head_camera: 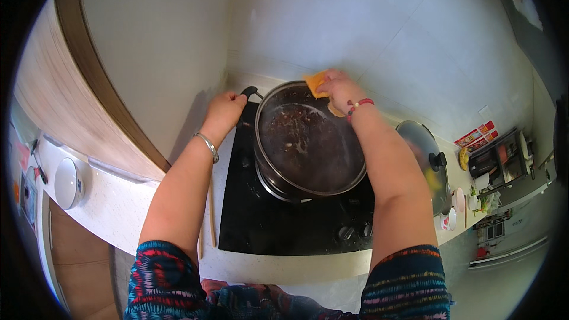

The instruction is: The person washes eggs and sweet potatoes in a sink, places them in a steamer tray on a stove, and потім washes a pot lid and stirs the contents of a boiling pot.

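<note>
A large, dark metal cooking pot point(311, 142) is over the left part of a black glass gas cooktop point(284, 224). Dark brown liquid point(306, 155) with bits floating in it fills much of the pot, and faint steam rises. My left hand point(224, 113) grips the black loop handle point(251, 92) at the pot's left side. An orange cloth point(316, 83) is pinched in my right hand point(341, 91) at the far right rim. Whatever handle sits under that hand and cloth is hidden.
To the right, a glass lid point(420, 160) with a black knob stands near small bowls point(449, 220) and a dark rack point(498, 153). Wooden chopsticks point(211, 215) lie left of the cooktop. A white bowl point(67, 183) is farther left. Walls close in behind and left.
</note>
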Demonstrator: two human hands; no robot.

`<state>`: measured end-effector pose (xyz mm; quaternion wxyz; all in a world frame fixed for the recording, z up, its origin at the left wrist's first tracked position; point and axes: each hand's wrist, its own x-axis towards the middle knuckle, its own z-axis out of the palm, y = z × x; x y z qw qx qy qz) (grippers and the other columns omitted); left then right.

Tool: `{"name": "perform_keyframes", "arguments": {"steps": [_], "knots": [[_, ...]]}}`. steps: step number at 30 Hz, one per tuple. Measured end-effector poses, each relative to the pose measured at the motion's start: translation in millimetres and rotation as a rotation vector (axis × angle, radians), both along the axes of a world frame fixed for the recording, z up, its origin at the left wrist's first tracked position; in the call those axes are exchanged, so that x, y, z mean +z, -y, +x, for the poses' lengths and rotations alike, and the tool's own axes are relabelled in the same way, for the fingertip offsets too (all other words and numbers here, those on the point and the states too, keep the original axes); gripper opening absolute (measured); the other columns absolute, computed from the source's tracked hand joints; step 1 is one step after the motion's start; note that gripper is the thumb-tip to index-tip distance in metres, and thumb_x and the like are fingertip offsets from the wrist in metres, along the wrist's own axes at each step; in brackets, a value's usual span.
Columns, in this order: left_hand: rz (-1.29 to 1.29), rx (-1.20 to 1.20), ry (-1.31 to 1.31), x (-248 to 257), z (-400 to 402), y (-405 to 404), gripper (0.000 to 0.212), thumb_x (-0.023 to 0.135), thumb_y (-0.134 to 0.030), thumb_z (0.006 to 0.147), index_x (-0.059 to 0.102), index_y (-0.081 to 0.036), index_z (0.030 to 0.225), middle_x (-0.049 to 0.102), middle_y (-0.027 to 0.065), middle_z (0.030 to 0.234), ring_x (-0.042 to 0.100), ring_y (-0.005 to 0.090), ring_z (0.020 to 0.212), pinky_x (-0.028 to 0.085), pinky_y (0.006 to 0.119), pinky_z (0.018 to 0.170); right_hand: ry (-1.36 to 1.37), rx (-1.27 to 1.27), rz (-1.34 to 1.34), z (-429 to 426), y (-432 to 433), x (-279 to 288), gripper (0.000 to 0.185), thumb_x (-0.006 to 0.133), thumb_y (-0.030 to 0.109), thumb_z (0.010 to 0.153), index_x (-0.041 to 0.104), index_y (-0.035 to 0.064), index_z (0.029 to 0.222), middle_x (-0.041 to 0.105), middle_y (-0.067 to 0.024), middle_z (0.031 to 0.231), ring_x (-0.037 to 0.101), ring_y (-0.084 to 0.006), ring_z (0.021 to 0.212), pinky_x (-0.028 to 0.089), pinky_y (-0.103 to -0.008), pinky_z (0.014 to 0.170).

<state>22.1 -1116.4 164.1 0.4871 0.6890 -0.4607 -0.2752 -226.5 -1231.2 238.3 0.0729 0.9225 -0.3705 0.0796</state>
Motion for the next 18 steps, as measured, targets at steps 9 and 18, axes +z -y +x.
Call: {"name": "perform_keyframes", "arguments": {"steps": [9, 18], "knots": [[0.068, 0.005, 0.033, 4, -1, 2, 0.030, 0.048, -0.028, 0.075, 0.058, 0.000, 0.078, 0.058, 0.0177, 0.070, 0.056, 0.0317, 0.069, 0.042, 0.038, 0.064, -0.184, -0.273, 0.015, -45, -26, 10, 0.025, 0.045, 0.007, 0.077, 0.061, 0.0130, 0.096, 0.050, -0.0125, 0.104, 0.049, -0.0273, 0.098, 0.041, -0.0339, 0.083], [0.084, 0.013, 0.093, 4, -2, 5, 0.033, 0.046, -0.030, 0.074, 0.058, 0.001, 0.075, 0.058, 0.0210, 0.076, 0.055, 0.0364, 0.076, 0.042, 0.041, 0.069, -0.480, -0.549, 0.201, -51, -94, 32, 0.025, 0.052, 0.015, 0.070, 0.061, 0.0016, 0.088, 0.055, -0.0186, 0.098, 0.055, -0.0310, 0.089, 0.045, -0.0357, 0.078]]}}
